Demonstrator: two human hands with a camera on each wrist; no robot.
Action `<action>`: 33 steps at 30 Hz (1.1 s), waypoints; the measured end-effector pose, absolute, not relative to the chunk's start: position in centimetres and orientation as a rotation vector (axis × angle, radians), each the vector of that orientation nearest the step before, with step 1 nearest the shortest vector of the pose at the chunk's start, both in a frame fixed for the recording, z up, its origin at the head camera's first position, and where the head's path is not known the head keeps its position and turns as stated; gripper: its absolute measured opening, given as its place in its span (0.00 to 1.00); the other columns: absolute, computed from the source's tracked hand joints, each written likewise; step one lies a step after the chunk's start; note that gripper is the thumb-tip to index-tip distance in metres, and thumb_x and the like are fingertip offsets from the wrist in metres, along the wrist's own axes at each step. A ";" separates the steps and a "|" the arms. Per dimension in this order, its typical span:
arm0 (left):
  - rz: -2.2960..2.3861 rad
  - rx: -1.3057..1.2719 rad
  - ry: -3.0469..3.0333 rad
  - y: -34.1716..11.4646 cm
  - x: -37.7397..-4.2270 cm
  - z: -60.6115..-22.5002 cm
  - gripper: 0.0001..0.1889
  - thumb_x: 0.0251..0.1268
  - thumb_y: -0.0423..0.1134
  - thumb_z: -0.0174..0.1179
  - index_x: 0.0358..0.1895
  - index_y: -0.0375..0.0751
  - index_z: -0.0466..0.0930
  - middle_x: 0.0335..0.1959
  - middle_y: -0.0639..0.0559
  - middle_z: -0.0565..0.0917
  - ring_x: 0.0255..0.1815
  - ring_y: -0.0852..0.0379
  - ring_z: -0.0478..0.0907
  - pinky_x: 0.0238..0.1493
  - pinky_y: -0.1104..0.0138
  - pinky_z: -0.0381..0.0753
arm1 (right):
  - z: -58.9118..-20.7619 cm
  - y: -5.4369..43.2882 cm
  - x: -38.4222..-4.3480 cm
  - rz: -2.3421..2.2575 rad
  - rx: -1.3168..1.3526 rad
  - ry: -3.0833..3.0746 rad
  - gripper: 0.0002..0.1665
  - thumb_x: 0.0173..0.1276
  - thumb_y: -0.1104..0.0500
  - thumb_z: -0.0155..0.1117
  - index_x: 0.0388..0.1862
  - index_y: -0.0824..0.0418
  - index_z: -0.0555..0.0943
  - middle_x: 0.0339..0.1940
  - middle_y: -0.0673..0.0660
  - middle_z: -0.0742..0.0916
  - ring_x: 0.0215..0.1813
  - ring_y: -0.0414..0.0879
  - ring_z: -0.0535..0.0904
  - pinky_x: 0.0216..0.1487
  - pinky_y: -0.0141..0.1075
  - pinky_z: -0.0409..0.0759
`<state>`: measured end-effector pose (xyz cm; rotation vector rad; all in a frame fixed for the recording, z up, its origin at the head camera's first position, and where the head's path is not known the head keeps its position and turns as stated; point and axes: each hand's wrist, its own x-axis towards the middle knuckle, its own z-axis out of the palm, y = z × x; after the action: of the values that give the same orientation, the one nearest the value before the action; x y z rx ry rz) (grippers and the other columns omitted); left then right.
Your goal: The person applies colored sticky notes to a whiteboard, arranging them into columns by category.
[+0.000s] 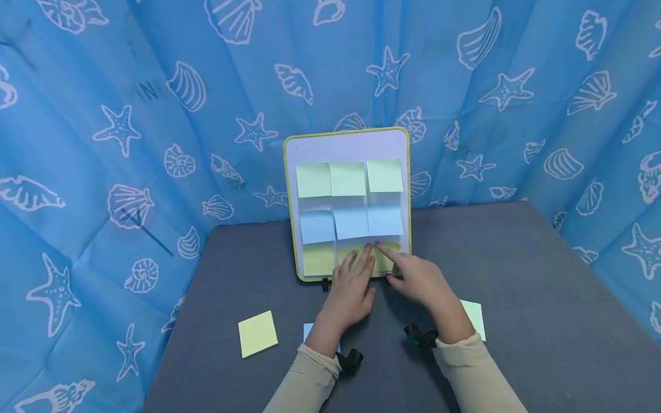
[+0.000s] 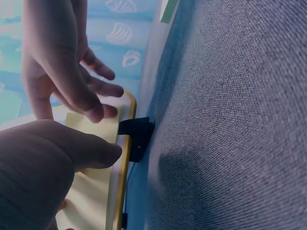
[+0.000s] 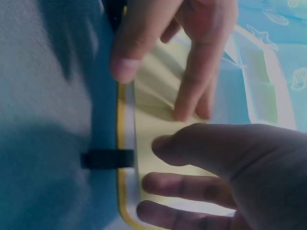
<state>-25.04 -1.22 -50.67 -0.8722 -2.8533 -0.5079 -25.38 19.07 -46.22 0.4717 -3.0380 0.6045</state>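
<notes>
A whiteboard with a yellow rim (image 1: 346, 148) stands upright on the table. Three rows of sticky notes are on it: green notes (image 1: 348, 179) on top, blue notes (image 1: 352, 222) in the middle, yellow notes (image 1: 318, 261) at the bottom. With its fingers extended, my left hand (image 1: 351, 289) rests on the bottom row, covering part of the middle yellow note. My right hand (image 1: 420, 278) touches the top of the right yellow note (image 1: 384, 264) with a straight index finger. Its other fingers are loosely bent, as the right wrist view shows. Neither hand grips anything.
A yellow sticky-note pad (image 1: 258, 334) lies at the left on the grey table (image 1: 542, 298). Partly hidden by my left wrist is a blue pad (image 1: 307, 330); a green pad (image 1: 475, 318) shows behind my right forearm. Black feet (image 1: 326, 285) support the board before a blue curtain (image 1: 330, 69).
</notes>
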 end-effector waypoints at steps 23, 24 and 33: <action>-0.502 -0.846 -2.907 -1.8 -25.2 -50.5 0.40 0.79 0.48 0.62 0.87 0.48 0.55 0.91 0.56 0.39 0.90 0.45 0.44 0.81 0.39 0.60 | -44.9 22.8 -25.8 0.826 0.355 -3.181 0.46 0.76 0.56 0.69 0.88 0.49 0.60 0.35 0.54 0.85 0.26 0.45 0.75 0.27 0.40 0.72; -0.507 -0.847 -2.901 -1.9 -25.2 -50.5 0.39 0.79 0.48 0.62 0.87 0.48 0.56 0.91 0.56 0.40 0.90 0.44 0.45 0.80 0.39 0.60 | -44.9 22.8 -25.9 0.830 0.367 -3.175 0.45 0.76 0.56 0.69 0.87 0.51 0.62 0.37 0.55 0.86 0.28 0.45 0.76 0.28 0.40 0.73; -0.697 -0.952 -2.696 -3.3 -25.9 -48.3 0.21 0.78 0.44 0.64 0.69 0.44 0.82 0.73 0.45 0.79 0.72 0.44 0.76 0.70 0.47 0.78 | -44.5 24.7 -25.1 0.734 0.207 -2.906 0.23 0.81 0.48 0.64 0.62 0.63 0.84 0.57 0.66 0.87 0.59 0.64 0.83 0.52 0.62 0.82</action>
<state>-25.90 -3.33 -48.26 -0.9521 -2.6963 -0.6974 -25.07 24.75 -44.46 0.2066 -2.9056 0.7341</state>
